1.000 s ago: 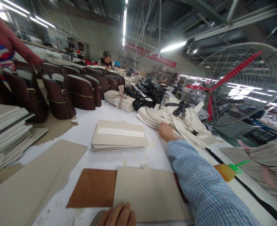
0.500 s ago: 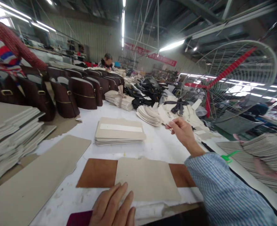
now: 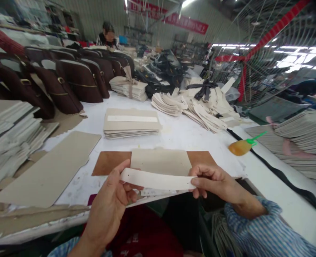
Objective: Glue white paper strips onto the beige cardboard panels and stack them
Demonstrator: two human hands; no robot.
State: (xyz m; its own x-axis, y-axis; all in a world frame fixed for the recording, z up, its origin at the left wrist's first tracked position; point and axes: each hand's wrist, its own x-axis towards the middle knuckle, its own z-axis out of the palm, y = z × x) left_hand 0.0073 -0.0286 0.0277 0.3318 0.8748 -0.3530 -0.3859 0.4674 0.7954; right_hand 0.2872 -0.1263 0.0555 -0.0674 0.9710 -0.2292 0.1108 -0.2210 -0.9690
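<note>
A long white strip (image 3: 158, 180) is stretched between both hands just above the table's near edge. My left hand (image 3: 108, 207) pinches its left end, and my right hand (image 3: 217, 184) pinches its right end. Right behind the strip, a beige board (image 3: 160, 161) lies flat across a brown leather piece (image 3: 108, 162). Farther back on the right spreads a pile of similar white strips (image 3: 201, 109).
A stack of beige boards with a white strip on top (image 3: 131, 123) sits mid-table. A large board (image 3: 50, 171) and grey board stacks (image 3: 8, 132) lie left. Dark bags (image 3: 74, 78) line the back. An orange bottle (image 3: 240, 147), more stacks (image 3: 305, 142) and a fan (image 3: 257, 50) stand right.
My right hand took a white strip from the far pile and brought it back to the near edge. My left hand left the board and took hold of the strip's other end.
</note>
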